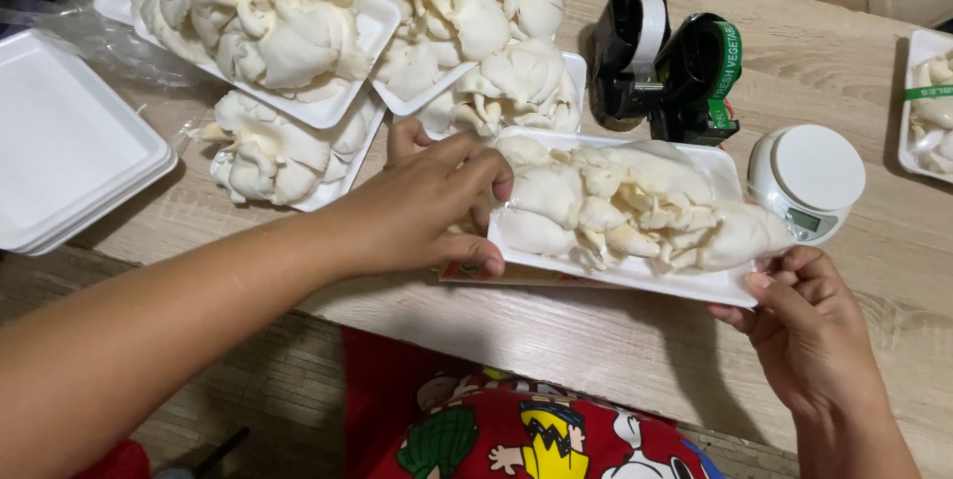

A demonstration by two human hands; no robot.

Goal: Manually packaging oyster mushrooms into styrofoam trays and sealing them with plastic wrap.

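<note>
A white foam tray [635, 278] heaped with white oyster mushrooms [615, 206] and covered in clear film sits at the near edge of the wooden table [596, 340]. My left hand [422, 206] grips the tray's left end, fingers over the film. My right hand [809, 315] holds its right front corner from below. A flat coloured card [496, 275] peeks out beneath the tray.
Several more mushroom trays [298, 37] are stacked at the back left. Empty foam trays [69, 141] lie far left. Two black tape dispensers [665, 62] and a small white scale [809, 181] stand behind the tray. Another packed tray [928, 107] sits at the right edge.
</note>
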